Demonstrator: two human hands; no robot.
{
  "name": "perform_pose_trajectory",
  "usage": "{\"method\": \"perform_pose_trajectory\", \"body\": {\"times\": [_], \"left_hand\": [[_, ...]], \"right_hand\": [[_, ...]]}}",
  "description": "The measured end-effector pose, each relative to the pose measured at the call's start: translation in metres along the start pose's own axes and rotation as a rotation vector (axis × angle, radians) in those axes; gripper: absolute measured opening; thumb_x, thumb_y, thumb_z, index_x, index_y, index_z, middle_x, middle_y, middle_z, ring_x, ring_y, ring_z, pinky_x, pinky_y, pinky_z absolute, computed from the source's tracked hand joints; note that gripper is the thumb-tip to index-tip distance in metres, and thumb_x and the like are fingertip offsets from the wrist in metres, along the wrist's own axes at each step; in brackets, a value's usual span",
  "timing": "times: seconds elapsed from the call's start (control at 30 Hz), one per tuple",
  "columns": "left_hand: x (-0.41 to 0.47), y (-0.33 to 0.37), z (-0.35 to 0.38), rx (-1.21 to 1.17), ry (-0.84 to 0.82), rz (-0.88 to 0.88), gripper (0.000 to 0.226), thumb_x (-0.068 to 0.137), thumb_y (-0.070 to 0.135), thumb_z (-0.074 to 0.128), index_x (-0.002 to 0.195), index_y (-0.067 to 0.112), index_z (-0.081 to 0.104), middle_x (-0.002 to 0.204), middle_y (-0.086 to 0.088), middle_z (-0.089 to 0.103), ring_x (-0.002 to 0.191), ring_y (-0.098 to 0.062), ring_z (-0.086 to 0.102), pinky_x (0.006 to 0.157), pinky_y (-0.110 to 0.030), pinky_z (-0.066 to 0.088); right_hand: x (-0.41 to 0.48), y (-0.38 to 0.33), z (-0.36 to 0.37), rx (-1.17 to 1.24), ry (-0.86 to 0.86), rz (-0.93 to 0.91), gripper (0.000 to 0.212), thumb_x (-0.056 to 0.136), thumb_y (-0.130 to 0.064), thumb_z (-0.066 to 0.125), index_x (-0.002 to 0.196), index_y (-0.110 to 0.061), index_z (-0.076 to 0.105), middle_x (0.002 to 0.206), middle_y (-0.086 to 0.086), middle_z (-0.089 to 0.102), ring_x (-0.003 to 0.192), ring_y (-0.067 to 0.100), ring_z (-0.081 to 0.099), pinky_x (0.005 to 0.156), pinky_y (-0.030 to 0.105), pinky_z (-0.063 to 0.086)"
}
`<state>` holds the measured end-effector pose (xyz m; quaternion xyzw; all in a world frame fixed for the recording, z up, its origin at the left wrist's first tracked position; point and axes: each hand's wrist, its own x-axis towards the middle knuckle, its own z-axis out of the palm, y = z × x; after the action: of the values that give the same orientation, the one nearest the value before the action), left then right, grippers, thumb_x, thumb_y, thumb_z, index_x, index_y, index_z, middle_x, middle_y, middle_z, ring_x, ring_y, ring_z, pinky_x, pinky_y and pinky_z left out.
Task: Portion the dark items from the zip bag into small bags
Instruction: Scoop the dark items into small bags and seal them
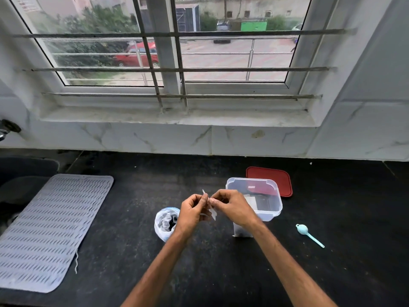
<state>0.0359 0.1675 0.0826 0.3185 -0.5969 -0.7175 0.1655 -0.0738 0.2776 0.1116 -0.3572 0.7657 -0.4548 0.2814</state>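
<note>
Here, left hand (191, 209) and right hand (232, 207) both pinch 1 small bag (213, 213) — clear, thin, crumpled.

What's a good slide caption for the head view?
Left hand and right hand pinch a small clear bag over the black counter.

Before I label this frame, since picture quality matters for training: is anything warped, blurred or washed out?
Head view: the wide lens bows the window frame and its bars; soft daylight, no harsh glare; the black counter reads dark with little detail; the small clear bag pinched by the left hand and right hand is blurry, its edges hard to trace.
</note>
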Motion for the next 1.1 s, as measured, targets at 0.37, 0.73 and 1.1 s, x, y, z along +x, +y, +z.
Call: {"method": "perform_pose_trajectory", "body": {"times": [0.37,0.73,1.1], "left_hand": [[0.013,-0.003,-0.020,0.270,-0.048,0.115,0.020,0.095,0.026,0.062,0.079,0.014,0.064,0.071,-0.003,0.067,0.062,-0.018,0.058,0.058,-0.036,0.049],[0.013,-0.006,-0.025,0.768,0.038,0.297,0.021,0.090,0.033,0.063,0.074,0.020,0.059,0.082,0.007,0.054,0.070,-0.007,0.056,0.066,-0.029,0.047],[0.009,-0.005,-0.021,0.693,-0.075,0.380,0.018,0.093,0.023,0.061,0.078,0.030,0.055,0.118,0.020,0.057,0.104,0.003,0.057,0.084,-0.018,0.046]], "right_hand": [[0.002,-0.006,0.011,-0.139,0.075,0.006,0.012,0.093,-0.033,0.063,0.092,-0.023,0.068,0.082,-0.011,0.068,0.076,0.004,0.064,0.067,0.018,0.053],[0.006,-0.009,0.015,-0.771,0.302,-0.102,0.008,0.093,-0.025,0.059,0.099,-0.020,0.058,0.098,-0.003,0.064,0.084,0.013,0.063,0.071,0.027,0.056],[-0.003,-0.021,0.015,-1.076,0.087,0.012,0.034,0.097,-0.035,0.040,0.124,-0.029,0.060,0.125,0.003,0.056,0.114,0.025,0.049,0.089,0.044,0.044]]}}
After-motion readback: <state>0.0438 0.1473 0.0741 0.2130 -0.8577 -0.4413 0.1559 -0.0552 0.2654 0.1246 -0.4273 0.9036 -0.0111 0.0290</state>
